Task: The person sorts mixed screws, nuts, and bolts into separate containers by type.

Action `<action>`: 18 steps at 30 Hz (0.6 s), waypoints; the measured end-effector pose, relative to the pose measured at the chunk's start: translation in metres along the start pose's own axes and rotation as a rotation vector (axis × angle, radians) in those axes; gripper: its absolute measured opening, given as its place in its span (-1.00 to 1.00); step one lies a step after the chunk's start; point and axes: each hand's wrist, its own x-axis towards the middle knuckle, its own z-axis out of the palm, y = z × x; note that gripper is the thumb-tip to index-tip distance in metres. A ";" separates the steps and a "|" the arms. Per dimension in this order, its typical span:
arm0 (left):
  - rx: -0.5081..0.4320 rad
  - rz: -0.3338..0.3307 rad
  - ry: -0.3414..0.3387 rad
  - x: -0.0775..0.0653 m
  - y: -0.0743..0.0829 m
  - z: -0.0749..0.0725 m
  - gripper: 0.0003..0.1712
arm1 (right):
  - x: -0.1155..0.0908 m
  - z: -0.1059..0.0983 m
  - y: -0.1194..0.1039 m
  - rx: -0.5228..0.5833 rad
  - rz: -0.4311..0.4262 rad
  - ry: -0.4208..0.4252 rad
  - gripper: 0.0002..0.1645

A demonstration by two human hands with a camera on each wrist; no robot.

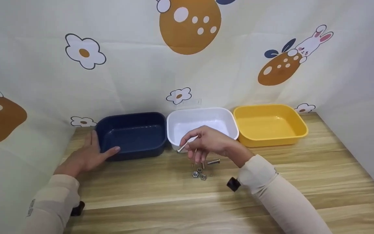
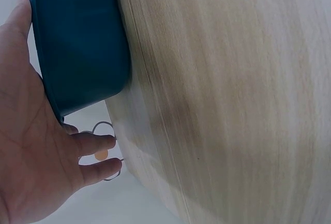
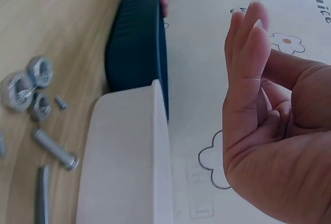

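My left hand (image 1: 88,157) rests against the left side of a navy plastic bin (image 1: 131,155), fingers straight along its outer wall and thumb over the front rim. My right hand (image 1: 211,141) pinches a thin metal bolt (image 1: 182,148) between thumb and fingers, above the front edge of the white bin (image 1: 203,112). In the right wrist view that bolt is barely distinguishable at the fingertips. Below the right hand, several hex nuts (image 1: 195,174) and loose bolts (image 1: 213,161) lie on the table. A small screw (image 3: 60,102) lies beside the nuts.
A yellow bin (image 1: 271,143) stands at the right end of the row, close against the white one. Behind the bins hangs a patterned cloth (image 1: 135,71). The wood-grain table (image 1: 161,201) extends toward the viewer.
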 end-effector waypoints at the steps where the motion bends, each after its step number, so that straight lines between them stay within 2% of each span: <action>1: -0.002 0.000 0.001 0.000 0.001 0.000 0.44 | 0.003 0.001 -0.003 0.011 -0.004 0.006 -0.80; 10: -0.013 0.001 -0.002 0.000 0.004 -0.005 0.43 | 0.020 0.012 -0.027 0.052 -0.051 0.034 -0.78; 18: -0.004 -0.007 -0.007 -0.003 0.003 -0.004 0.44 | 0.046 0.020 -0.030 0.086 -0.060 0.043 -0.71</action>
